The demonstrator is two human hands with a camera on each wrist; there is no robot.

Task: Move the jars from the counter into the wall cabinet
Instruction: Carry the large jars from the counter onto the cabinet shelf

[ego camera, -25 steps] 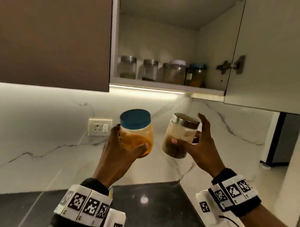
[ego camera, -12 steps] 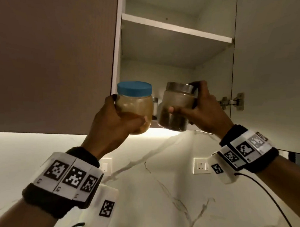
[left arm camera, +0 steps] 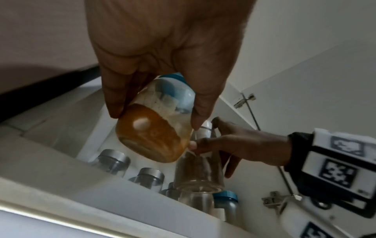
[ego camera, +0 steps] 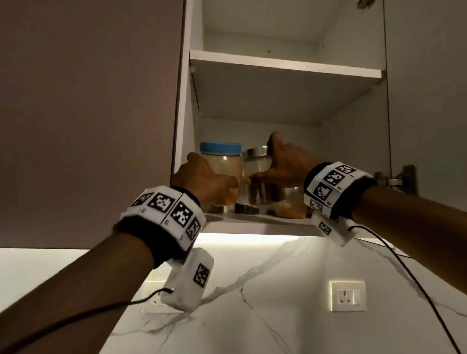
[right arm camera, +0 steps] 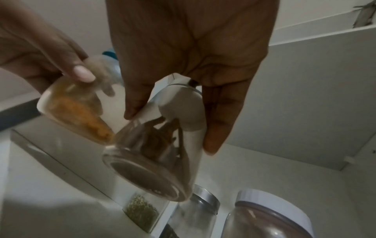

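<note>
Two hands counted: left hand, right hand. Two jars held, one per hand: blue-lidded jar with orange contents, metal-lidded jar with dark contents. Jars standing on lower shelf, lower centre of frame: at least five made out in left wrist view, three with metal lids, one with blue lid; exact total not countable. Two shelves seen in cabinet. Two wall sockets seen, one partly hidden.

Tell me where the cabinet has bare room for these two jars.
The lower shelf is crowded: jars line its back, from the silver-lidded jar to the white-lidded jar. Bare board shows in front of that row along the front edge. The upper shelf shows no jars from below.
</note>
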